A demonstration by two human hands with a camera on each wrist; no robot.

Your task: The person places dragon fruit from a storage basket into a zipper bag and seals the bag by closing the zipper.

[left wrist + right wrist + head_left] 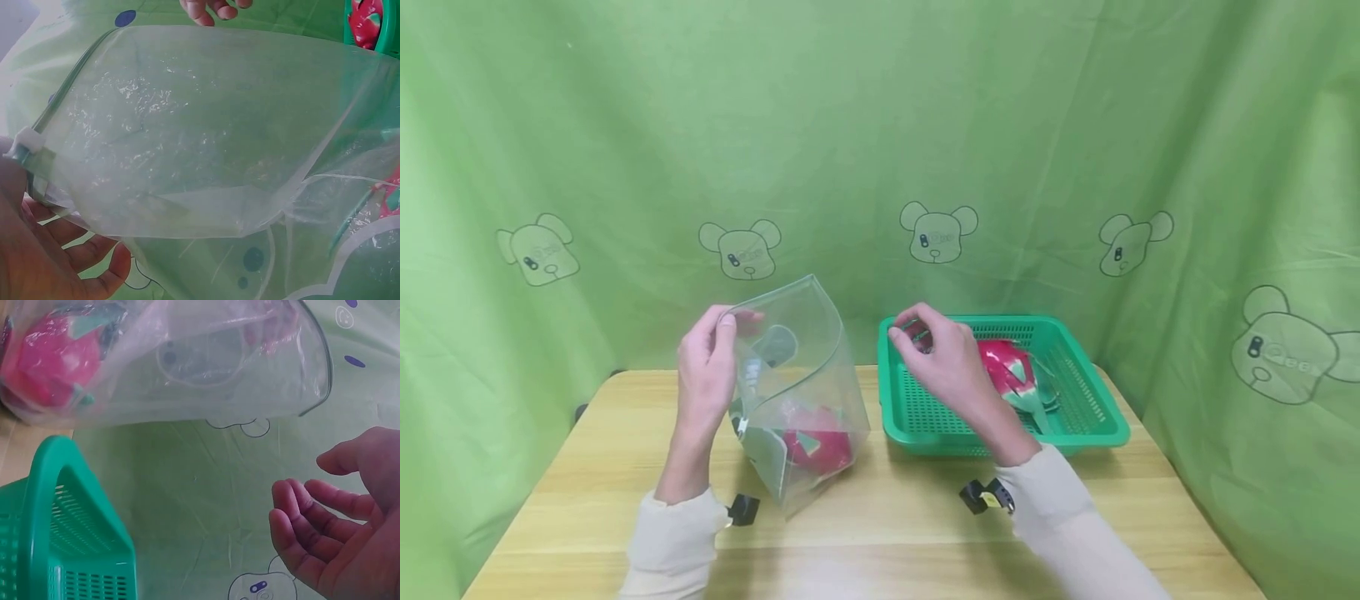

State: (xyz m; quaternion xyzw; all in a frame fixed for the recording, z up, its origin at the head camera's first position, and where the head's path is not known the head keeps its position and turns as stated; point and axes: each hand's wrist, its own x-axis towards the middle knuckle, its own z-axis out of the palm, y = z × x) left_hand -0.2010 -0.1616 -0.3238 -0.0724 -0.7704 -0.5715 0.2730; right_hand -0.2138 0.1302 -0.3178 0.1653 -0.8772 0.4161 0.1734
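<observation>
My left hand (pixel 706 375) pinches the top edge of a clear plastic zip bag (pixel 187 125), which stands tilted on the table with its mouth spread. A white zip slider (pixel 28 140) sits beside the thumb in the left wrist view. Low in the bag lies a pinkish-red dragon fruit (pixel 56 359) with green tips, blurred by the plastic. My right hand (pixel 943 358), fingers loosely curled and holding nothing, hovers above the left part of a green basket (pixel 889 417). Inside the basket, partly behind the right wrist, is another red dragon fruit (pixel 1000 360) with green tips.
The wooden table (pixel 602 475) reaches toward a green curtain (pixel 850 150) printed with bear faces, which hangs at the back and both sides. A small black device is strapped at each wrist. The basket stands to the right of the bag.
</observation>
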